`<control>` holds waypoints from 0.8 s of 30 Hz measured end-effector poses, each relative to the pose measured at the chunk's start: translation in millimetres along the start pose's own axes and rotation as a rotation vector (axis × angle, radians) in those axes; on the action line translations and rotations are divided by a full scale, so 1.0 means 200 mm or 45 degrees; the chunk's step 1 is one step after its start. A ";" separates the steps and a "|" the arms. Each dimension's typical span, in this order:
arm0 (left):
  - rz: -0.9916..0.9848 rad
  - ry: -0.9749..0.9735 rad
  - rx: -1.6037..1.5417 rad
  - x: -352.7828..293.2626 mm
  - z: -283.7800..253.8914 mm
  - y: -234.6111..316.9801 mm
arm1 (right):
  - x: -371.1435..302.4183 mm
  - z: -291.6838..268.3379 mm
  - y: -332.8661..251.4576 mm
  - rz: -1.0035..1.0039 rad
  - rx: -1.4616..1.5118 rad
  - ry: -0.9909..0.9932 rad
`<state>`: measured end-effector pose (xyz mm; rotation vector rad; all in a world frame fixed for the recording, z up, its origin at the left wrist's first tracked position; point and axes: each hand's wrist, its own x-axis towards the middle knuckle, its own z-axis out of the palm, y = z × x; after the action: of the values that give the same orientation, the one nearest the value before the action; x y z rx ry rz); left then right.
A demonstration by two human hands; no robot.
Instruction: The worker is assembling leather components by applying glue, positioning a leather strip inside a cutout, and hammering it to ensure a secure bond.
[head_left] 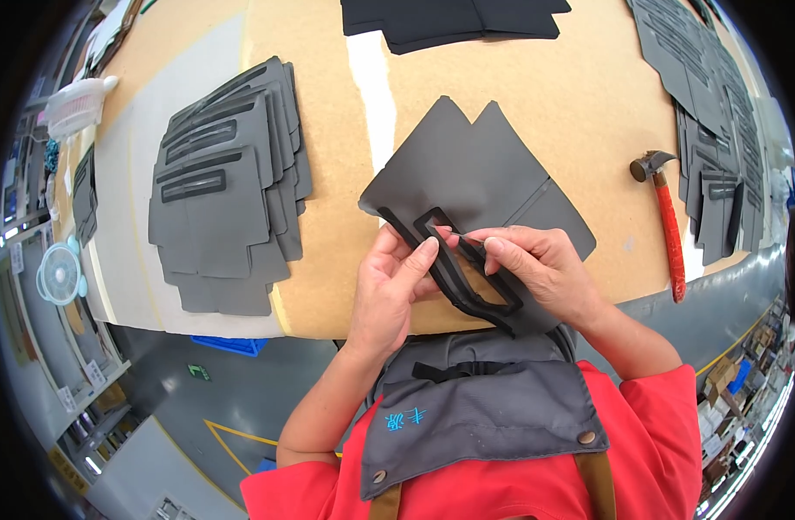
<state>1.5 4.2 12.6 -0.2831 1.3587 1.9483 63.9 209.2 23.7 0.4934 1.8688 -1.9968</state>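
Observation:
A dark grey sheet panel [467,165] with a notched far edge lies partly on the table, its near end lifted in my hands. Along that end run a black strip and a long slot framed in black [441,227]. My left hand [389,282] is closed on the panel, thumb on top beside the slot's left end. My right hand [536,264] is closed in a pinch over the slot. A thin, slender object [460,235] sticks out from its fingertips toward the left thumb; its exact kind is too small to tell.
On the left lies a fanned stack of similar grey panels [211,225]. More panels [718,173] are piled at the far right, near a red-handled hammer [671,225]. Black pieces [467,22] lie at the far edge. A small fan [61,273] stands beyond the table's left side.

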 end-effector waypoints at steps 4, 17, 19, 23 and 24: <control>0.024 -0.049 0.031 -0.01 -0.01 -0.02 | 0.00 0.03 0.01 0.021 0.006 -0.015; 0.040 -0.089 0.045 -0.01 -0.01 -0.03 | 0.01 0.06 0.03 0.000 0.123 0.030; 0.043 -0.091 0.032 -0.01 -0.01 -0.04 | 0.01 0.07 0.03 -0.017 0.126 0.032; 0.043 -0.093 0.031 -0.01 -0.01 -0.04 | 0.01 0.07 0.04 -0.021 0.113 0.035; 0.042 -0.091 0.030 -0.01 -0.01 -0.04 | 0.01 0.07 0.05 -0.020 0.113 0.034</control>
<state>8.1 2.7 6.4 -0.1789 1.3466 1.9494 65.9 195.1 15.0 0.5341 1.8115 -2.1002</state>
